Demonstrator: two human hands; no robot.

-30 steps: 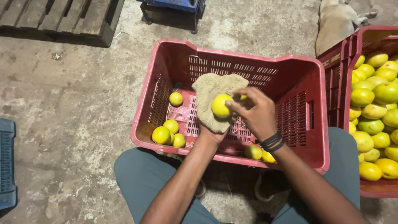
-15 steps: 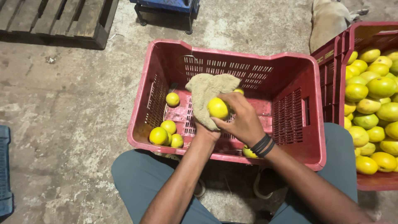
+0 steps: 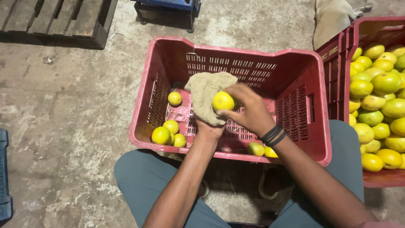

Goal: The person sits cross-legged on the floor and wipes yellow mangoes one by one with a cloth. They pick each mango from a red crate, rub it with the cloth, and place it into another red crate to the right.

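My left hand (image 3: 209,128) reaches up over a red plastic crate (image 3: 236,50) and holds a beige cloth (image 3: 206,93) from below, mostly covered by it. My right hand (image 3: 249,109), with black bands on the wrist, grips a yellow-green citrus fruit (image 3: 223,101) and presses it against the cloth. On the crate's floor lie one loose fruit (image 3: 174,98) at the left, three fruits (image 3: 168,132) in the near left corner, and two fruits (image 3: 261,149) near the front wall under my right wrist.
A second red crate (image 3: 354,36) heaped with several yellow-green fruits (image 3: 379,97) stands at the right. A wooden pallet (image 3: 55,21) lies at the far left, a blue stand (image 3: 166,5) at the top, a blue crate edge (image 3: 4,173) at the left. My knees flank the crate on rough concrete.
The fruit has turned against the cloth and my right hand's fingers have shifted over it. The view has moved slightly; the crates and loose fruits stay put.
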